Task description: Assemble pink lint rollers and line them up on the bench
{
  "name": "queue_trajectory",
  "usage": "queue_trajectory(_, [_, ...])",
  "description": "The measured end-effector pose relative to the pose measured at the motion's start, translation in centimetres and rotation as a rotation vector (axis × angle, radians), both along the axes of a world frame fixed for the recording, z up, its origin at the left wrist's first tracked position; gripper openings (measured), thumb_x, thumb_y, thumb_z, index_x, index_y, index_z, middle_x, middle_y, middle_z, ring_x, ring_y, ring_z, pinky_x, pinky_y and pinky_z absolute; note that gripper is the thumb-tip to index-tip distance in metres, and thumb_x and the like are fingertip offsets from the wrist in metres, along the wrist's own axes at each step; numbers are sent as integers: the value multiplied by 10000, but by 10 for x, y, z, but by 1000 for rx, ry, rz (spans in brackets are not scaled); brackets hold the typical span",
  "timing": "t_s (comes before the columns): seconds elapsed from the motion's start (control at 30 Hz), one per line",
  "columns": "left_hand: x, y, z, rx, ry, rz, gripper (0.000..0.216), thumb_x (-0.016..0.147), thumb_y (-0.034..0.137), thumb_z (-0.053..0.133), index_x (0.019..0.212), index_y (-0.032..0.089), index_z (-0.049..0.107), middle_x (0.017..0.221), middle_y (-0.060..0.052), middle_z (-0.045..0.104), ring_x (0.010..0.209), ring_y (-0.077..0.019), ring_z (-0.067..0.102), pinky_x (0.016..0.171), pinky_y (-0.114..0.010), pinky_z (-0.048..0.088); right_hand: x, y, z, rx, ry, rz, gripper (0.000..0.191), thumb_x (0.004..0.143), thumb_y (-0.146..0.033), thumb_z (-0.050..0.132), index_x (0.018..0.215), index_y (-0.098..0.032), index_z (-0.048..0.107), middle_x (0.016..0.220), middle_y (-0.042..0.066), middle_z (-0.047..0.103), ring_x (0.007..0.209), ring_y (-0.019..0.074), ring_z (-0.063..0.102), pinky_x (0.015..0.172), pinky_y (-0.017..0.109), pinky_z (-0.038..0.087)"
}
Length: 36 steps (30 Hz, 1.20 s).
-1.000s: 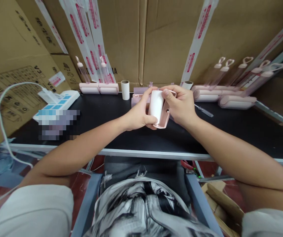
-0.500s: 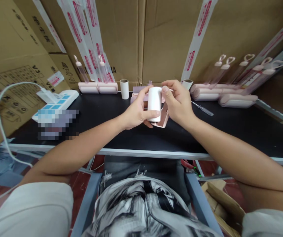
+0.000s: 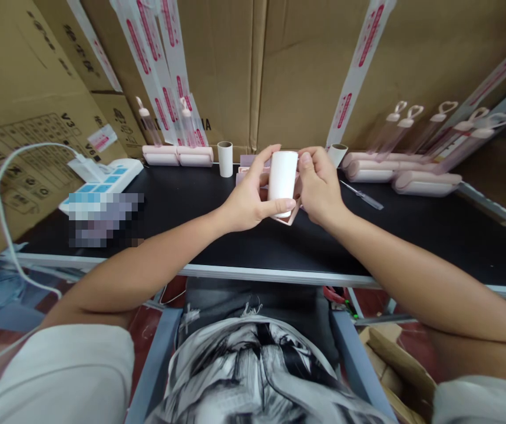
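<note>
My left hand (image 3: 250, 203) is wrapped round a smooth white cylinder (image 3: 283, 181), with the thumb across its lower front. The cylinder stands nearly upright above the table, tilted slightly. Close against its right side, my right hand (image 3: 322, 187) is closed, thumb and forefinger pinched by the upper rim. A pale pink plastic piece (image 3: 288, 220) with an open, frame-like edge shows below and behind the cylinder, next to my right fingers. Most of this piece is hidden, as are the fingertips behind it.
Two white tubes (image 3: 225, 159) (image 3: 336, 154) stand along the back. Pink devices with clear stems and heart-shaped loops (image 3: 427, 181) line the right rear; two more (image 3: 159, 155) sit left. A screwdriver (image 3: 367, 199) lies right of my hands. A power strip (image 3: 102, 185) lies left, before cardboard boxes (image 3: 217, 70).
The white cylinder has tilted, its top leaning right, and shifted slightly right with my left hand. Less of the pink piece shows below it. My right hand stays beside the rim.
</note>
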State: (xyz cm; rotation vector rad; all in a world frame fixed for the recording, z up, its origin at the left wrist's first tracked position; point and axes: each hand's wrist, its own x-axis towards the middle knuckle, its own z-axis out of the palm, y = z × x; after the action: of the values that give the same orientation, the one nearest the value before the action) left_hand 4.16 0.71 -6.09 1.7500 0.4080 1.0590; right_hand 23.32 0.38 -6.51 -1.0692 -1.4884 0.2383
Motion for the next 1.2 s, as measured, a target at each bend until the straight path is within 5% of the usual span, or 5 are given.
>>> queue_trajectory(0.3, [-4, -2, 7, -16, 76, 28, 1098, 708, 375, 970, 1639, 318, 390, 1155, -67, 742, 1013, -275, 745, 910, -393, 599, -3, 2, -3, -14, 50, 52, 570, 1070, -815, 423, 1055, -277, 612, 971, 42, 645, 908, 233, 647, 884, 408, 555])
queue_trajectory(0.87, [-4, -10, 19, -35, 287, 52, 976, 672, 311, 834, 1500, 304, 317, 1071, -12, 605, 914, -230, 657, 734, -333, 533, -12, -6, 2, -64, 246, 138, 535, 1015, -795, 594, 929, -267, 602, 839, -5, 606, 785, 176, 591, 754, 341, 520])
queue_trajectory(1.2, [-7, -6, 21, 42, 336, 41, 915, 657, 376, 836, 1431, 267, 361, 1087, -28, 626, 1032, -280, 653, 863, -416, 566, -16, -12, 3, -129, 290, 208, 574, 976, -851, 589, 946, -279, 574, 835, -8, 578, 756, 179, 571, 702, 327, 526])
